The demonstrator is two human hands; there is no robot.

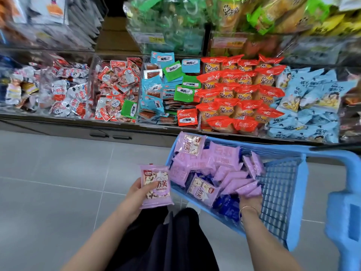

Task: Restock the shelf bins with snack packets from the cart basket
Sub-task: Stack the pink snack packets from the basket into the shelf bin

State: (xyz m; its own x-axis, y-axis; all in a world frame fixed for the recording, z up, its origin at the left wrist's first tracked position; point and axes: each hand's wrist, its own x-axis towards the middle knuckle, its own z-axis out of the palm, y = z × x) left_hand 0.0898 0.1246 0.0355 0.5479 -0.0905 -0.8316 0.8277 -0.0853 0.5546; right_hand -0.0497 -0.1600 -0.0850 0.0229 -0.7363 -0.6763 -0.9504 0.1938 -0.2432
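Purple packet (pixel 156 185) held in left hand (pixel 136 194); right hand (pixel 250 202) down in basket (pixel 280 189).

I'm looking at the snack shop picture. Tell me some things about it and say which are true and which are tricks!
1. The left hand holds a purple packet. True.
2. The basket is red. False: it is blue.
3. The right hand is up at the shelf bins. False: it is down in the basket among the purple packets, which hide its fingers.
4. The orange packets sit right next to the light blue packets on the shelf. True.
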